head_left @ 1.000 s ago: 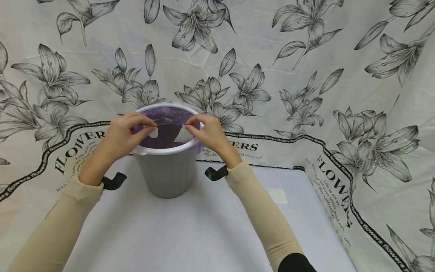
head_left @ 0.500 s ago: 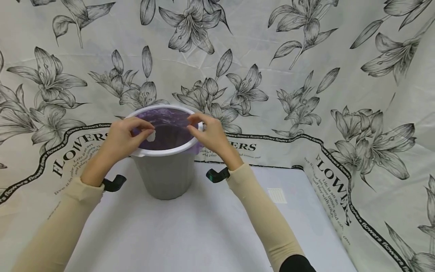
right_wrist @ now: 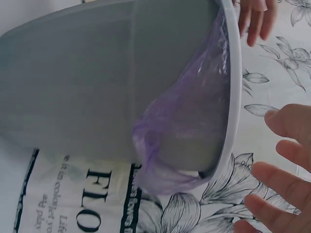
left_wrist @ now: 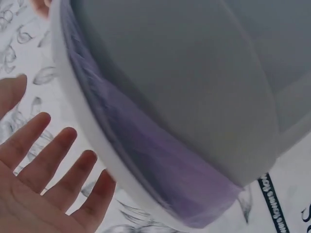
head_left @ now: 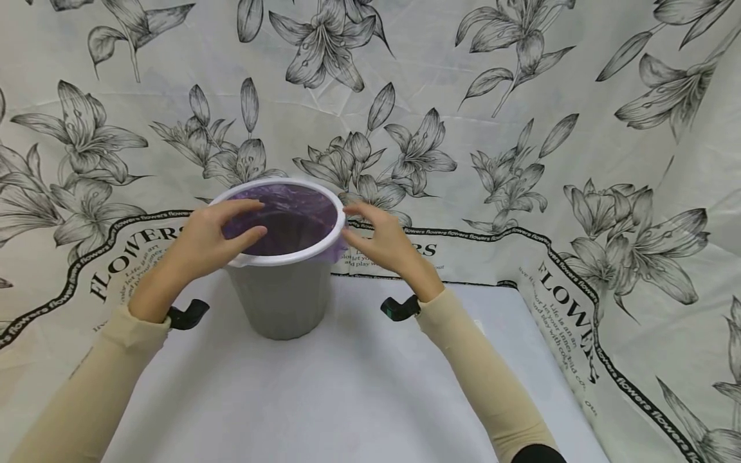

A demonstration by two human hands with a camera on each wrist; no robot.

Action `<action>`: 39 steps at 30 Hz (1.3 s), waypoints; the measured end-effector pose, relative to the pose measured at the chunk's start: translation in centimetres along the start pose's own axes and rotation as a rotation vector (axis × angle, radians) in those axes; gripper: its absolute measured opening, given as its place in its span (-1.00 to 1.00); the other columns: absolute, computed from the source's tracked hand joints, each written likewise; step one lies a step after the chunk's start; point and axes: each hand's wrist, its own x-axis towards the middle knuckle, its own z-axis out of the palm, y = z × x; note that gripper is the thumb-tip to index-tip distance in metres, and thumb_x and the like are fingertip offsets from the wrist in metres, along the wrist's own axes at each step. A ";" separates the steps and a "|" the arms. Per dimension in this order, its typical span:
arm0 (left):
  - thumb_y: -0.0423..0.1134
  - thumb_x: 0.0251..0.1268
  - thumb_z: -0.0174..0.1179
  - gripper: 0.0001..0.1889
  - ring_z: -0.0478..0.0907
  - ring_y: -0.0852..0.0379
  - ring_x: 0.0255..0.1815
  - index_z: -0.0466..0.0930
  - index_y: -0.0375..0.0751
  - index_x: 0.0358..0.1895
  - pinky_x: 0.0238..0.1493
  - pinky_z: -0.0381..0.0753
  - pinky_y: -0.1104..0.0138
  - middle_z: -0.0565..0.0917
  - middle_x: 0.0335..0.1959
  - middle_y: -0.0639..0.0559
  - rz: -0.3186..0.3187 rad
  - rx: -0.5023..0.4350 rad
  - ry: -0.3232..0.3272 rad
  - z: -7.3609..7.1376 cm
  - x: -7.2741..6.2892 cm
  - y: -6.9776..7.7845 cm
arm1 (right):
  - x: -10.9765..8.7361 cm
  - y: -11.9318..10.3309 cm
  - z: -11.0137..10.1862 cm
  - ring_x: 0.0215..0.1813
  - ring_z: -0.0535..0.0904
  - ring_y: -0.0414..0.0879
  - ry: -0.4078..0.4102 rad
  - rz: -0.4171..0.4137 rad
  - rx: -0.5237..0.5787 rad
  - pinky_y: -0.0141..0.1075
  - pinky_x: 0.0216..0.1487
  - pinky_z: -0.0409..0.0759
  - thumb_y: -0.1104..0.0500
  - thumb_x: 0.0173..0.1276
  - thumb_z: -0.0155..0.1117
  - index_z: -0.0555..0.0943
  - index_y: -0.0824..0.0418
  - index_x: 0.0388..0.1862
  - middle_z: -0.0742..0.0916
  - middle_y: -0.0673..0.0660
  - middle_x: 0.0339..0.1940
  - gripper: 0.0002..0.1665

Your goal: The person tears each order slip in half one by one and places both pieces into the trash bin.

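A grey trash bin [head_left: 280, 299] with a white rim [head_left: 289, 258] stands upright on the table. A thin purple bag [head_left: 283, 196] lines it and hangs out under the rim in both wrist views. My left hand [head_left: 211, 235] is over the rim's left side, thumb and fingers spread, nothing between them. At the right side of the rim is my right hand [head_left: 384, 239], its fingers parted and holding nothing. By the left hand's fingers [right_wrist: 255, 24] in the right wrist view is a small white patch. The bin's bottom is in dark shadow.
The white table [head_left: 289, 399] stretches toward me. Behind the bin hangs a flower-printed cloth [head_left: 347, 96], which continues along the right side. A black camera mount [head_left: 188, 314] juts from the left wrist and a similar mount [head_left: 399, 308] from the right.
The white paper scraps pinched in each hand no longer show there: the right one went first, then the left. Both hands opened, and the right moved right, out from over the bin.
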 end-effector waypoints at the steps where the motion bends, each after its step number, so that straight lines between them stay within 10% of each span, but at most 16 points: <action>1: -0.16 0.36 0.40 -0.51 0.49 -0.25 0.39 0.60 -0.15 0.31 0.37 0.43 -0.18 0.63 0.31 -0.21 0.009 -0.003 -0.008 0.0 0.0 0.3 | -0.3 0.2 -0.2 0.42 0.53 0.04 -0.015 0.005 -0.018 -0.05 0.48 0.43 0.07 0.46 0.37 0.55 0.22 0.36 0.68 0.15 0.32 -0.44; 24: 0.05 0.21 0.49 -0.20 0.17 -0.14 0.64 0.42 -0.14 0.48 0.60 0.18 -0.04 0.46 0.50 -0.05 0.478 -0.129 -0.132 4.7 -3.5 7.7 | -9.5 6.7 -3.3 0.57 0.31 0.25 -0.236 0.173 -0.181 0.22 0.51 0.31 -0.06 0.44 0.38 0.35 0.23 0.54 0.45 0.25 0.55 -0.18; 39: 0.01 0.25 0.46 -0.18 0.24 0.00 0.62 0.31 -0.01 0.55 0.56 0.29 0.04 0.41 0.53 0.07 0.315 -0.382 -0.278 11.1 -6.5 7.5 | -18.1 14.0 -2.1 0.48 0.42 0.30 -0.311 0.326 -0.235 0.22 0.46 0.37 -0.04 0.42 0.39 0.43 0.34 0.45 0.56 0.32 0.43 -0.23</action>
